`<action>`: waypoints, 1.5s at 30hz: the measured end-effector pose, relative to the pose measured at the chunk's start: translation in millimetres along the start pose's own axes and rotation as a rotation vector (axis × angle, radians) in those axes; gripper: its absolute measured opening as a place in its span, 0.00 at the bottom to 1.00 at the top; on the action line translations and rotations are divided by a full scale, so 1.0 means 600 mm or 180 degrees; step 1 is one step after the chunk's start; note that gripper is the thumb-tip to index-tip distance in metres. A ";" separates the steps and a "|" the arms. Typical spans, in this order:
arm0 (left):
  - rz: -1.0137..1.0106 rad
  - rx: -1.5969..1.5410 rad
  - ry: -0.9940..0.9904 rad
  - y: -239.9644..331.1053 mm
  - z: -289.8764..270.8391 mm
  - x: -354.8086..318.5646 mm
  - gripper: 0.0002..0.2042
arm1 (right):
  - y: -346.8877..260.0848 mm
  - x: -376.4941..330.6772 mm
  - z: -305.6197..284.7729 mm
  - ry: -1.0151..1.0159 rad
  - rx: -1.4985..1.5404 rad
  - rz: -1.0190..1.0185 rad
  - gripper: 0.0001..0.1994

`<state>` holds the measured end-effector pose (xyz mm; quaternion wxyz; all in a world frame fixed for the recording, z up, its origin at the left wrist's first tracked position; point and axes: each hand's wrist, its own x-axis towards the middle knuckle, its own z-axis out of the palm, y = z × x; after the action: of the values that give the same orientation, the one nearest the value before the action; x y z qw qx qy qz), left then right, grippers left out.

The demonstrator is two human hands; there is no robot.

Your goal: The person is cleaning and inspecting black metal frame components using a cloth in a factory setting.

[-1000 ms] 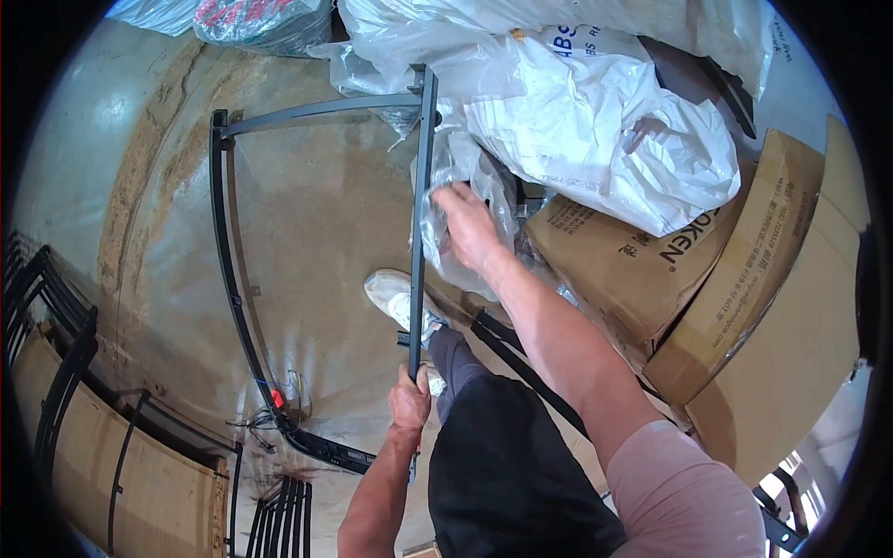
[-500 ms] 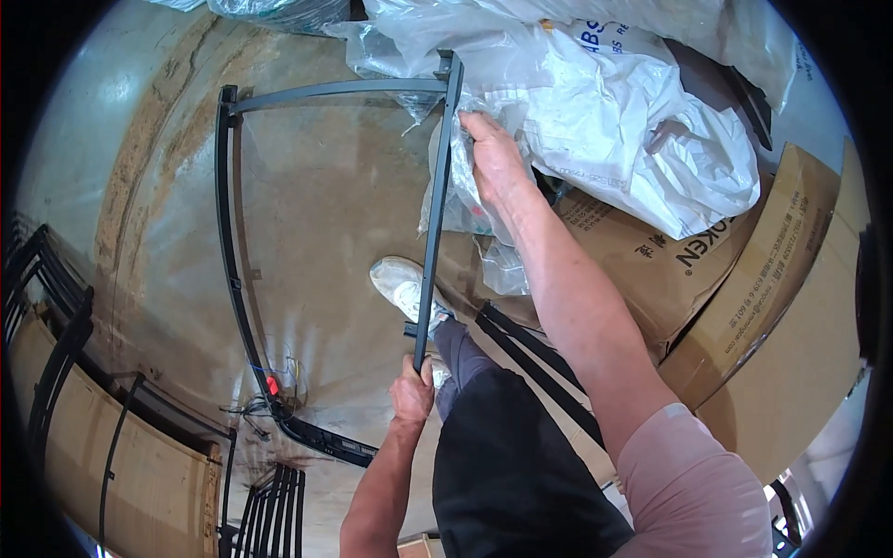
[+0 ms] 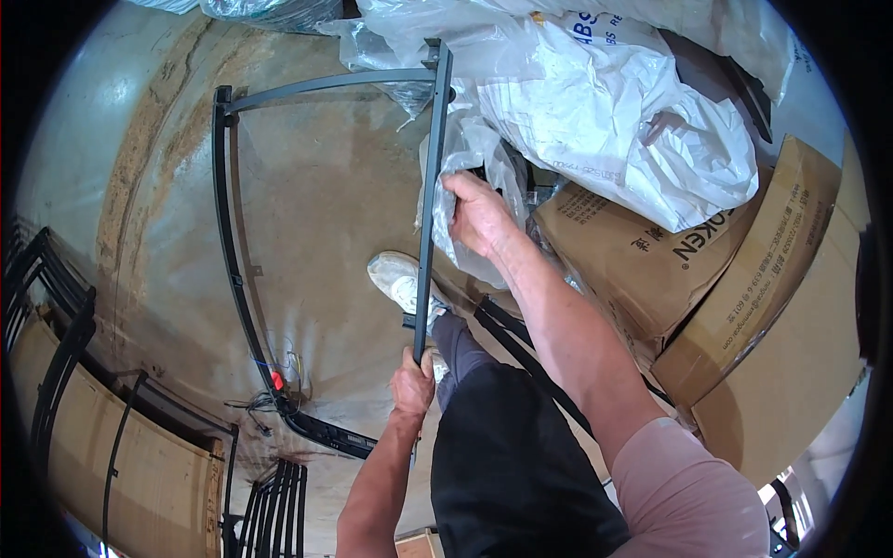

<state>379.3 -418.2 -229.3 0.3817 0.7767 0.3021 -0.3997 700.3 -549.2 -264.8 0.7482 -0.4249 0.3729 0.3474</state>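
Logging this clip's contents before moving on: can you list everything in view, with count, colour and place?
metal frame: one, dark grey, standing on the floor at centre, held by both hands
plastic wrap: one, clear, on the frame's near bar by the right hand
plastic bags: several, white and clear, piled at top right
cardboard boxes: several, brown, stacked at right
flat cartons: brown, lower left
metal racks: several, black, along the left edge and at bottom
red tag: one, on the frame's lower left bar
floor: bare concrete, stained, left and centre
shoe: one, white, at centre
left hand: gripping the bar's lower end
right hand: on the bar, at the wrap
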 end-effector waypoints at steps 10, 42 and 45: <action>0.0052 -0.0391 0.0192 0.031 -0.021 -0.028 0.18 | -0.004 -0.018 -0.027 0.0032 0.0365 -0.0516 0.10; 0.0122 -0.0365 0.0280 0.042 0.023 -0.015 0.20 | -0.008 0.034 0.072 0.1647 -0.2263 -0.2541 0.21; 0.0170 -0.0329 0.0298 0.021 0.025 -0.012 0.21 | -0.006 0.026 0.091 0.1644 -0.2285 -0.2611 0.21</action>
<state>379.7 -438.5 -224.4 0.4173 0.7816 0.3190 -0.3365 725.4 -498.5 -257.1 0.5162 -0.8307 0.2076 0.0203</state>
